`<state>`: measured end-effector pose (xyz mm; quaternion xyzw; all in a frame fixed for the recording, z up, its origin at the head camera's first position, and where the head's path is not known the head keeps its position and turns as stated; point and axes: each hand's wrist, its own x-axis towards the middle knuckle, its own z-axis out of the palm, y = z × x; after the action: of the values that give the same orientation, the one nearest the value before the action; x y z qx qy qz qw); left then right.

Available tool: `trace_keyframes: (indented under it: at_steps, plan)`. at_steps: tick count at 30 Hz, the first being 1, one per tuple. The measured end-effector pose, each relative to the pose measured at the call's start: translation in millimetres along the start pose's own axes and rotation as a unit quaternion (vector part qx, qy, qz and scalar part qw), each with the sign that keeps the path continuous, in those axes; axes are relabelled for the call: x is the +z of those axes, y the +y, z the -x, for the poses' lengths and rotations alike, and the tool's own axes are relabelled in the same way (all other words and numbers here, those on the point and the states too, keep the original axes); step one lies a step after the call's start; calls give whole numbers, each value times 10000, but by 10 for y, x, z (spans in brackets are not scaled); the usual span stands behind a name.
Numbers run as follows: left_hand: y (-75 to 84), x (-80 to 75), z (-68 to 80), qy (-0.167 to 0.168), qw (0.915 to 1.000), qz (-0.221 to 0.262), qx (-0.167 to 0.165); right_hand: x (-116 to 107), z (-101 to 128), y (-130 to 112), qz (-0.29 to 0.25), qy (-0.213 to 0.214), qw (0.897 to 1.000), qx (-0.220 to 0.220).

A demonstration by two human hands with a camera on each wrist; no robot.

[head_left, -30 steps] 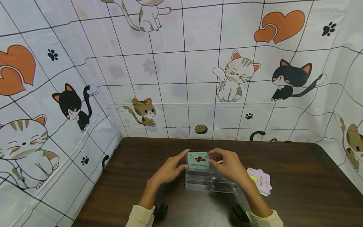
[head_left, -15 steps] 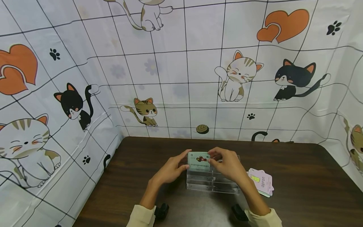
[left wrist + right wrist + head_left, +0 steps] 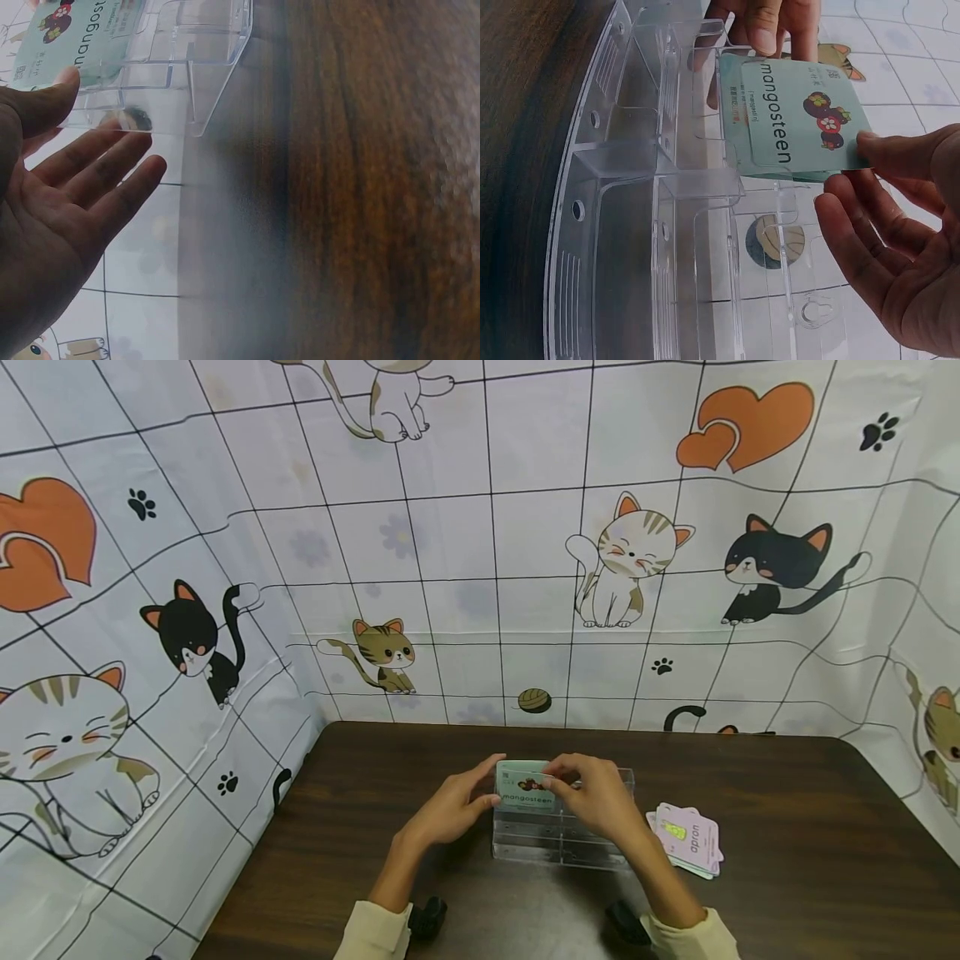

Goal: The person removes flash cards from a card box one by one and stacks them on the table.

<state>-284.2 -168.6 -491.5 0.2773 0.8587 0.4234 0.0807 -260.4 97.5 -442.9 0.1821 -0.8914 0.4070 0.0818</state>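
Right wrist view gives the clearest look: the right hand [image 3: 780, 22] has its fingers [image 3: 765, 30] pinched on the top edge of the green card [image 3: 802, 120] that reads "mangosteen". The left hand [image 3: 900, 247] has straight, relaxed fingers, with only the thumb tip touching the card's left edge, so the right hand is the one really holding it. The card stands upright with its long side level, right over the far-left slot of the clear plastic box [image 3: 562, 843], so the slot lies straight below the fingers. From the head view, the box sits mid-desk [image 3: 787, 877] and a small heap of pink cards [image 3: 686, 839] lies just right of it, top one reading "apron". Cat-print sheeting [image 3: 450, 527] hangs all round.
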Motion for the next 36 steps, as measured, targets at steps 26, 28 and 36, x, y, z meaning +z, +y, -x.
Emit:
trace_keyframes:
  at_steps: [26, 28, 36]
  plan:
    - [8, 8, -13, 92, 9997, -183, -92, -71, -15, 72, -547, -1, 9978, 386]
    - [10, 9, -8, 110, 9996, -231, -127, -81, -16, 71, -664, -18, 9966, 483]
    - [26, 1, -6, 95, 9995, -206, -214, -131, -30, 101, -1142, -120, 9908, 710]
